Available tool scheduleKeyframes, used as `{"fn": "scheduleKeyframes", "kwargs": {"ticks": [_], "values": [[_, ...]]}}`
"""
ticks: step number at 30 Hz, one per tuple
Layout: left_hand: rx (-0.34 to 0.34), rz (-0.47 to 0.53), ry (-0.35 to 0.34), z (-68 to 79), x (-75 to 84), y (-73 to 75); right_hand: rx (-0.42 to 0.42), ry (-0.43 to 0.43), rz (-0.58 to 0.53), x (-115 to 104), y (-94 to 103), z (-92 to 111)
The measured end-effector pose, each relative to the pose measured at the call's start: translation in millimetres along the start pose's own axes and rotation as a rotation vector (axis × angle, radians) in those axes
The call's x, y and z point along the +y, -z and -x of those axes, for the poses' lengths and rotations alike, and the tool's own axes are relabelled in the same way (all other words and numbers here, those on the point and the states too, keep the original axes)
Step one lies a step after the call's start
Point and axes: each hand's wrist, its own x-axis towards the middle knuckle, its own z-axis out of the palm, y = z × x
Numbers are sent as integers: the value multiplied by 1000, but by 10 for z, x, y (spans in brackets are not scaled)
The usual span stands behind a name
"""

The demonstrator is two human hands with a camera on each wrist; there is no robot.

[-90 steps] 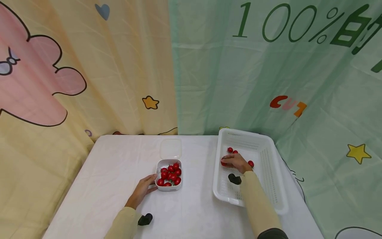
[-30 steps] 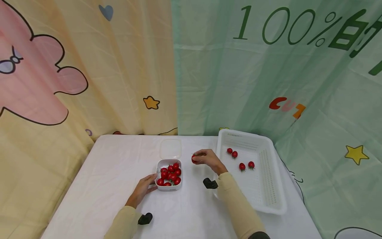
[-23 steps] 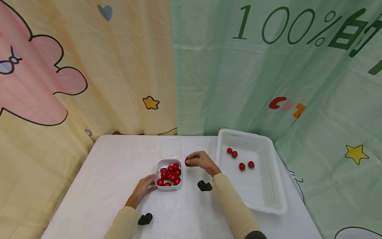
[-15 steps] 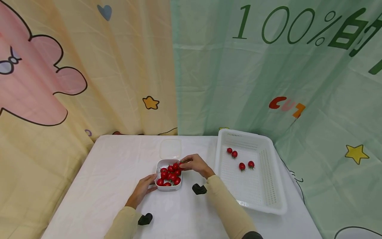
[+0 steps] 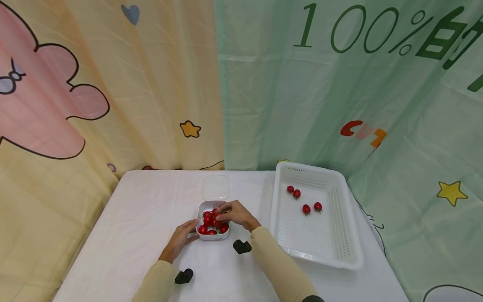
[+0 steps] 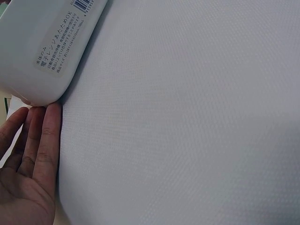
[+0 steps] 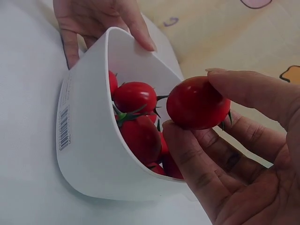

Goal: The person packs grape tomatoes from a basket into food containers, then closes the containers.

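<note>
My right hand (image 5: 237, 214) is over a small white container (image 5: 212, 238), a cherry tomato (image 7: 197, 104) pinched between thumb and fingertips. In the right wrist view that tomato is at the container's mouth, with its green stalk end toward my palm. Several more cherry tomatoes (image 7: 136, 97) lie inside the container; part of the heap is hidden by my right hand. My left hand (image 5: 179, 241) rests at the container's left side, one digit over the rim. In the left wrist view its straight fingers (image 6: 47, 145) touch the container's outer wall low down.
A large white perforated basket (image 5: 328, 251) stands on the right of the white-covered table (image 5: 151, 197), with several cherry tomatoes (image 5: 306, 209) in it. A translucent lid (image 5: 215, 187) lies behind the container. Printed curtains (image 5: 264, 105) hang behind the table.
My right hand picked a tomato from the basket and carried it left, over the container. Fewer tomatoes are in the basket. My left hand has stayed at the container.
</note>
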Motion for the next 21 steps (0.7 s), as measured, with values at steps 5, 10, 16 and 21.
{"fn": "scheduleKeyframes", "kwargs": {"ticks": [5,10,16,21], "values": [[1,3,4,7,-1,2,-16,-6,-4,-7,-34,0],[1,-3,1,12,8,-7,-24,-9,-19,10,8,13],[7,-10,9,30,46,-17,-4,7,-65,-2,164,79],[8,-7,13,33,58,-15,37,2,-70,7,352,123]]}}
